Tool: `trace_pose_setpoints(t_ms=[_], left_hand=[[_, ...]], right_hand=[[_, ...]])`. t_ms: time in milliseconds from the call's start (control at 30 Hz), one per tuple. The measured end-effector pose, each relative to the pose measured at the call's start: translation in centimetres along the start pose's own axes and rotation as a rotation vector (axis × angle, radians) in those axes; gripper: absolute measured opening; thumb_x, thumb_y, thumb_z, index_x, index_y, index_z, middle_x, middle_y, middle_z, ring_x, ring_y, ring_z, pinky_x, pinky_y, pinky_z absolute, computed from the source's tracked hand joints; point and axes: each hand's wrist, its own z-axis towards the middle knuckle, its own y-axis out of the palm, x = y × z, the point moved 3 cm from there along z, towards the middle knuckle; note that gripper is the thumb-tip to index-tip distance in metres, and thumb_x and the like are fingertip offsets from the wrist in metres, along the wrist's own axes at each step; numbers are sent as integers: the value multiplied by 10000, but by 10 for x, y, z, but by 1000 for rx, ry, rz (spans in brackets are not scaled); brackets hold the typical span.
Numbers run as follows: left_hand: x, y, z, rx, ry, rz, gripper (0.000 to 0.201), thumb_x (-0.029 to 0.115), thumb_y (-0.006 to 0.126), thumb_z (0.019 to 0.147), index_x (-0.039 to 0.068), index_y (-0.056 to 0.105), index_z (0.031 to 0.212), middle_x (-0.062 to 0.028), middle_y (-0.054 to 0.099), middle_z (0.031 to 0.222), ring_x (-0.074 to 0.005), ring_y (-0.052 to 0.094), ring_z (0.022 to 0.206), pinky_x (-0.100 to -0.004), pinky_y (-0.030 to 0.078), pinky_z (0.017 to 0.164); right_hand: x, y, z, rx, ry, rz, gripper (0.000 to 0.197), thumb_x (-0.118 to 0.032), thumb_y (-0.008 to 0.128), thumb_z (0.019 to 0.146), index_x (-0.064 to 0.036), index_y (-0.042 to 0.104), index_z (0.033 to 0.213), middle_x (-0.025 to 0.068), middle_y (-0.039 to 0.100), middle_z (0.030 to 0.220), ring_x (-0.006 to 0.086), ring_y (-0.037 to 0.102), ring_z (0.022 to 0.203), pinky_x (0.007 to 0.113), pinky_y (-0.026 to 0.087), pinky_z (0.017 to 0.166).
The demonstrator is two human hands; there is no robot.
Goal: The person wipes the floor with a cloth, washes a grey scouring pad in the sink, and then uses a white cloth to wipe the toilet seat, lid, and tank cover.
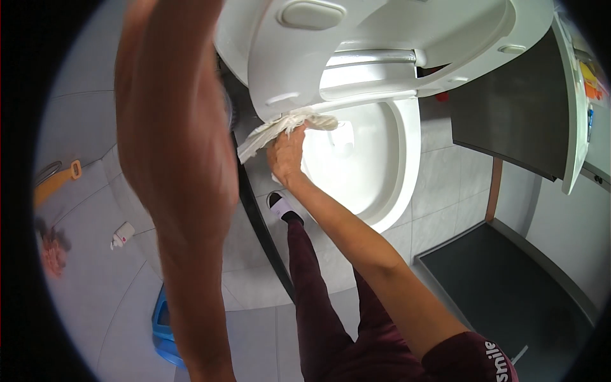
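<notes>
White cloth (283,125), slanted up rightward across the toilet (407,159) edge, is being gripped by the right hand (288,154), fingers curled; left hand unseen.

One toilet (406,156), one cloth (270,135), one bottle (125,232)

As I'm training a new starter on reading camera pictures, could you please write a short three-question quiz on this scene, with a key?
1. What colour is the cloth in the right hand: (a) blue, (b) off-white or (c) red?
2. True or false: the seat is raised.
3. Fill in: in the picture, the white bottle appears to the ____ of the toilet.

Key: 1. (b) off-white; 2. true; 3. left.
</notes>
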Motion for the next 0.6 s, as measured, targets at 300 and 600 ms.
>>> trace_pose_setpoints(t_ms=[300,600], left_hand=[[42,-44,-223,52,-1388,-401,491,353,395,911,81,328,1313,-140,407,1281,-246,480,1087,-376,400,918],[110,-63,-345,-181,-1962,-540,355,298,449,904,-2,517,1080,-100,581,900,-158,574,784,-277,451,759]], right_hand=[[-56,-117,-23,-101,-130,531,340,-231,591,776,6,528,1012,123,513,993,218,469,935,370,347,812],[-107,-80,48,170,-879,-479,518,-355,496,773,-64,470,1201,132,351,1311,367,298,1188,504,226,1003]])
